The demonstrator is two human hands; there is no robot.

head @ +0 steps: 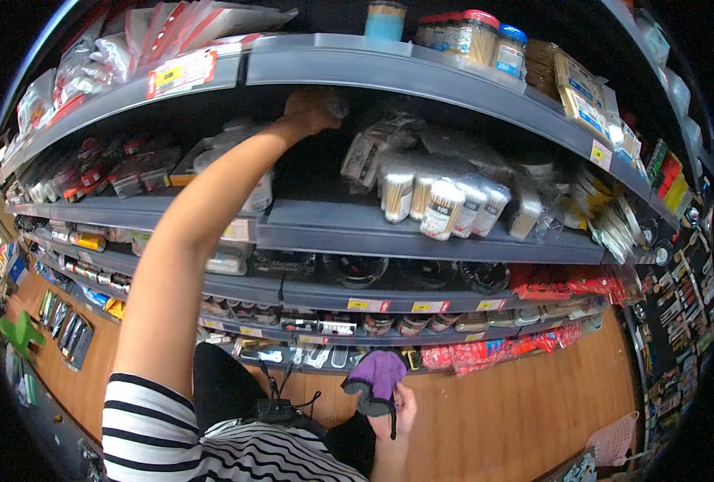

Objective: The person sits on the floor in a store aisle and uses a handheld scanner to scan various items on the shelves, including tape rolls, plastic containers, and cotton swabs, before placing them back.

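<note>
My left hand [313,111] reaches into the dark space under the upper shelf board [393,57], at the back of the shelf below. Its fingers are curled beside a small round, pale-ended thing [337,109]; shadow and blur hide whether it is gripped. Low in the view, my right hand [398,410] holds a purple cloth with grey lining and black edging [381,373] in front of my body. To the right of my left hand stand several clear tubs of cotton swabs [444,208], with dark-and-clear packs [372,150] behind them.
Jars of toothpicks [477,36] and bagged goods [170,30] stand on the upper shelf. Lower shelves hold black round items [357,268] and red packets [549,283]. A pink basket [613,440] is at the lower right, a green stool [22,331] at the far left.
</note>
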